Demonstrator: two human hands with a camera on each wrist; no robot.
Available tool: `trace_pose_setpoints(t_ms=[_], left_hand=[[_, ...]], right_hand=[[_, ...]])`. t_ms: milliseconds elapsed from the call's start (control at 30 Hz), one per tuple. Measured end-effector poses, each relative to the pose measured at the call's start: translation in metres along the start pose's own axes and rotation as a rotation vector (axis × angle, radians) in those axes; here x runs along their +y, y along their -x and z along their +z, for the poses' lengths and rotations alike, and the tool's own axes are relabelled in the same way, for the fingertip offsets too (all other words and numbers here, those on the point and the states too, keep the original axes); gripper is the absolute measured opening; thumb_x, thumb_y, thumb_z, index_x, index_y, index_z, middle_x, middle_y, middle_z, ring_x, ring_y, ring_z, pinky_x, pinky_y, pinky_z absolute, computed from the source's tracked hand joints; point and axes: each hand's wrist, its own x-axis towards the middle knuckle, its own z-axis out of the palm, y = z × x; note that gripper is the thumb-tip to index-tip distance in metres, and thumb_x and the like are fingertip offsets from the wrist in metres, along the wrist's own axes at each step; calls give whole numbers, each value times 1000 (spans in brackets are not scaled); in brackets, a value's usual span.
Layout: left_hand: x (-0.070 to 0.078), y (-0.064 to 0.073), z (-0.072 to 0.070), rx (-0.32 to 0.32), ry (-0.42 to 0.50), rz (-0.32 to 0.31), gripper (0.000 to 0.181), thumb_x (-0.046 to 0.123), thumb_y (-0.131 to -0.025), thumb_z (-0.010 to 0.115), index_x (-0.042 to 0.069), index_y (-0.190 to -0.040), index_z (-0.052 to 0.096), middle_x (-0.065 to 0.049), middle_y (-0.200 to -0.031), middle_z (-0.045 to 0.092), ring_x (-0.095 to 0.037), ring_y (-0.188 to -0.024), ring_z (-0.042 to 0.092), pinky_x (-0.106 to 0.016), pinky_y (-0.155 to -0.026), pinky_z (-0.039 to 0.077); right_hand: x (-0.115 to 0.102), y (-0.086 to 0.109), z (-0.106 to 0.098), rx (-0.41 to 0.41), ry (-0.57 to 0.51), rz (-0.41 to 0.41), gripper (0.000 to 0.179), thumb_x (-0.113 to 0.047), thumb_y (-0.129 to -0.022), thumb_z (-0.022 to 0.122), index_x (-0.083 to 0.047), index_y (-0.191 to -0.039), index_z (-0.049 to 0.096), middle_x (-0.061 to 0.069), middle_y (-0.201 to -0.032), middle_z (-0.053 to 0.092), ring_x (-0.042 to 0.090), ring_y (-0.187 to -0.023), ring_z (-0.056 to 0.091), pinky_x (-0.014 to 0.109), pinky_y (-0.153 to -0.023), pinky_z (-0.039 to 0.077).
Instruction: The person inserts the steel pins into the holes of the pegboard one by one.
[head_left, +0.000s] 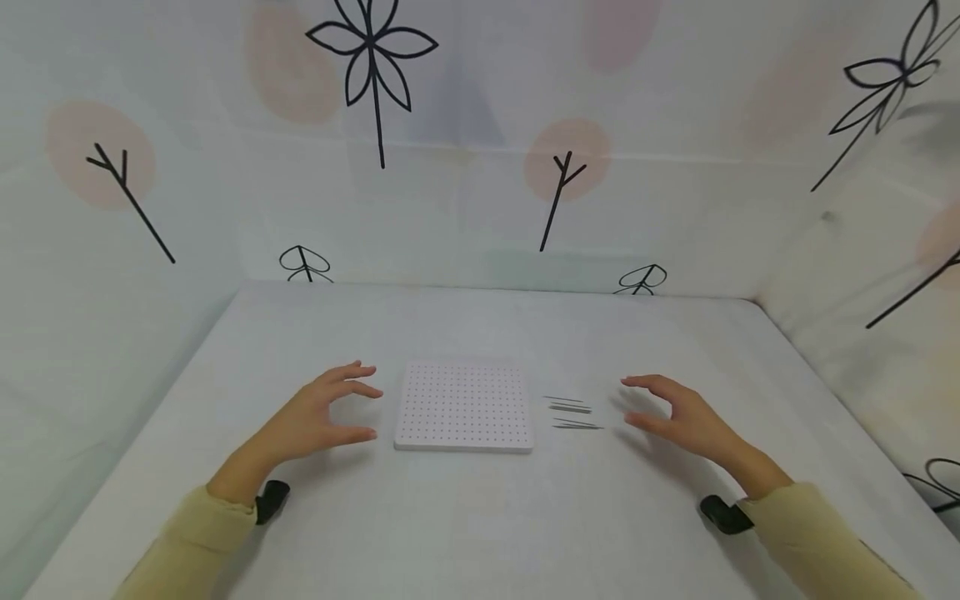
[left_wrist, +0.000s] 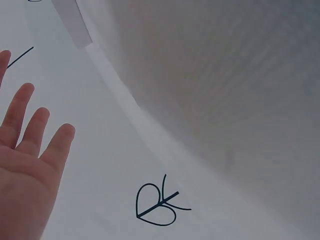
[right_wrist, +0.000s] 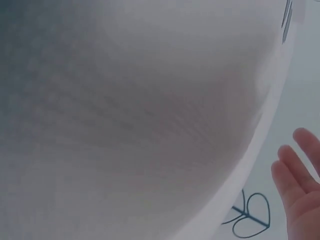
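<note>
A flat white board (head_left: 464,407) with a grid of small holes lies on the table in the head view. Just right of it are several thin, dark, needle-like rods (head_left: 572,409), lying sideways in two loose groups. My left hand (head_left: 315,412) hovers left of the board, fingers spread and thumb apart, holding nothing. On the other side, my right hand (head_left: 682,417) is to the right of the rods with its fingers apart, also holding nothing. A corner of the board (left_wrist: 75,25) shows in the left wrist view; the right wrist view catches the rods (right_wrist: 287,21) at its top edge.
A white cloth covers the table (head_left: 465,525). Behind it hangs a pale curtain (head_left: 465,200) with line-drawn plants, which also runs along both sides. A dark wrist device (head_left: 273,502) sits at the left cuff, another (head_left: 725,515) at the right cuff.
</note>
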Motion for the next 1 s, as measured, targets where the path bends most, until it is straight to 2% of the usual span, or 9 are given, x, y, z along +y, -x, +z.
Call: trace_pose_setpoints(t_ms=[367, 600, 1000], left_hand=[[9, -8, 4, -93, 20, -9, 35, 33, -73, 79, 18, -103, 68, -1, -134, 50, -27, -132, 32, -51, -104, 30], [10, -12, 8, -108, 14, 11, 32, 31, -73, 80, 18, -100, 69, -2, -132, 52, -29, -131, 34, -50, -103, 31], [12, -22, 13, -166, 13, 58, 23, 27, -75, 78, 22, -95, 68, -4, -130, 53, -31, -129, 37, -52, -103, 32]], right_hand=[[1, -7, 5, 1, 39, -80, 43, -20, -81, 73, -5, -119, 59, 6, -117, 60, 30, -108, 54, 41, -89, 44], [-4, -12, 9, -9, 10, -94, 39, -16, -80, 74, -5, -115, 62, 5, -113, 62, 30, -106, 55, 49, -88, 45], [-6, -27, 16, -61, -14, -122, 34, -11, -78, 75, -5, -110, 64, 3, -108, 64, 24, -101, 59, 44, -87, 48]])
